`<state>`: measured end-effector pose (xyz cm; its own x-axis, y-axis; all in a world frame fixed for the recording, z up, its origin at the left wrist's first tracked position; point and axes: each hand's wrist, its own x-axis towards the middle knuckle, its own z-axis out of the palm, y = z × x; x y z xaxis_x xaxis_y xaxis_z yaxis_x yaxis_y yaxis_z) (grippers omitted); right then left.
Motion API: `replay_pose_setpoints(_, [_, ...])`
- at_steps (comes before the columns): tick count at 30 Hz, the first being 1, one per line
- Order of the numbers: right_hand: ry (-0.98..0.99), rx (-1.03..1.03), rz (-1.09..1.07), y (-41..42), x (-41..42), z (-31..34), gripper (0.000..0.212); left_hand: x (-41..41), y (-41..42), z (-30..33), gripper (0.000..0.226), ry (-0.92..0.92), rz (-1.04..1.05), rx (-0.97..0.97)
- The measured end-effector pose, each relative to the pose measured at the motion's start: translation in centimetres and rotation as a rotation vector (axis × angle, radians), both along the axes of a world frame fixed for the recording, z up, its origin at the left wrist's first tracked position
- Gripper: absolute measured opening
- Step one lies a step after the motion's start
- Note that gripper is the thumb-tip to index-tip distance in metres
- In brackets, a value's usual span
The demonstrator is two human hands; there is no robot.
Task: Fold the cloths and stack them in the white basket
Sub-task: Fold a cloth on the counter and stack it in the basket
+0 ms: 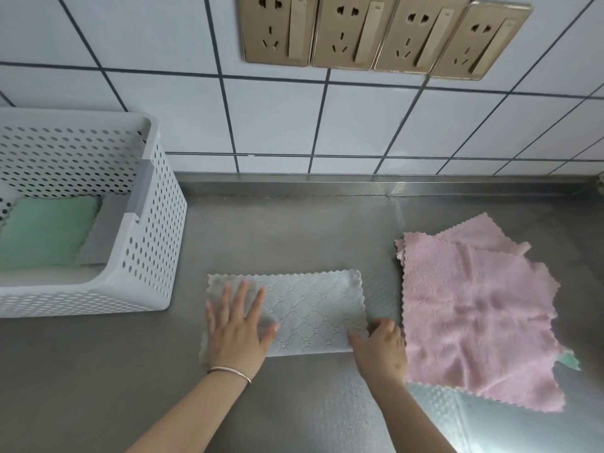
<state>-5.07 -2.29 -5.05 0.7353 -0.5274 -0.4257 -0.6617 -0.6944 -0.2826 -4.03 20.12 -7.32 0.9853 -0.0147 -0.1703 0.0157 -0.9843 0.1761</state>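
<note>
A grey cloth (313, 305), folded into a long rectangle, lies on the steel counter in front of me. My left hand (237, 325) presses flat on its left end with fingers spread. My right hand (380, 346) pinches the cloth's near right corner with curled fingers. The white perforated basket (147, 256) stands at the left, with a folded green cloth (45, 230) lying inside it. Pink cloths (474, 308) lie unfolded in a loose pile at the right, and a green corner (568, 359) peeks out from under them.
The steel counter (294, 230) meets a tiled wall at the back, where several gold wall sockets (376, 34) are mounted. A grey divider (108, 230) leans inside the basket beside the green cloth.
</note>
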Motion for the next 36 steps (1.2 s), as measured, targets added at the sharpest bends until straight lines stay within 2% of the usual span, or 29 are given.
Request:
replay_pose_setpoints(3, [0.113, -0.013, 0.003, 0.0, 0.0, 0.1, 0.049, -0.5, -0.7, -1.0, 0.072, 0.155, -0.119, 0.053])
replay_pose_setpoints(7, [0.181, 0.055, 0.029, -0.1, 0.2, 0.5, 0.035, -0.5, -0.7, -1.5, 0.071, 0.256, -0.123, 0.076])
replay_pose_setpoints(9, [0.11, 0.093, 0.001, 0.2, 0.1, 1.1, 0.03, -0.4, -1.0, -0.4, 0.073, 0.265, -0.104, 0.045])
replay_pose_setpoints(11, [-0.029, 0.116, -0.007, 1.0, -0.2, 2.0, 0.015, 0.1, -1.5, 0.4, 0.078, 0.256, -0.127, 0.024])
replay_pose_setpoints(13, [-0.219, 0.152, 0.029, 2.1, -0.3, 3.1, 0.004, 0.7, -2.3, 2.3, 0.077, 0.294, -0.101, -0.117])
replay_pose_setpoints(16, [-0.43, 0.25, 0.149, 4.2, -0.3, 3.7, 0.017, 1.4, -3.4, 5.3, 0.063, 0.329, 0.101, -0.606])
replay_pose_setpoints(18, [-0.506, 0.269, 0.232, 5.7, -0.5, 3.7, 0.018, 2.1, -3.8, 6.8, 0.067, 0.424, 0.225, -0.88])
replay_pose_setpoints(19, [-0.554, 0.261, 0.286, 6.5, -0.5, 3.6, 0.016, 2.5, -3.8, 7.3, 0.069, 0.462, 0.293, -0.973])
replay_pose_setpoints(20, [-0.604, 0.254, 0.351, 7.3, -0.6, 3.6, 0.016, 2.9, -3.7, 7.6, 0.06, 0.454, 0.356, -1.013])
replay_pose_setpoints(22, [-0.7, 0.232, 0.499, 9.1, -0.7, 3.5, 0.025, 3.2, -3.3, 7.8, 0.027, 0.387, 0.423, -0.98])
replay_pose_setpoints(26, [-0.743, 0.161, 0.742, 11.3, -1.1, 3.2, 0.034, 2.5, -1.5, 7.3, 0.033, 0.246, 0.551, -0.966])
replay_pose_setpoints(30, [-0.627, 0.128, 0.874, 11.1, -1.6, 1.5, 0.078, 2.1, 0.8, 6.7, 0.015, 0.236, 0.542, -0.963])
replay_pose_setpoints(36, [-0.325, -0.036, 0.952, 11.1, -1.4, 0.2, 0.11, 2.0, 3.6, 4.9, 0.039, 0.245, 0.515, -0.702])
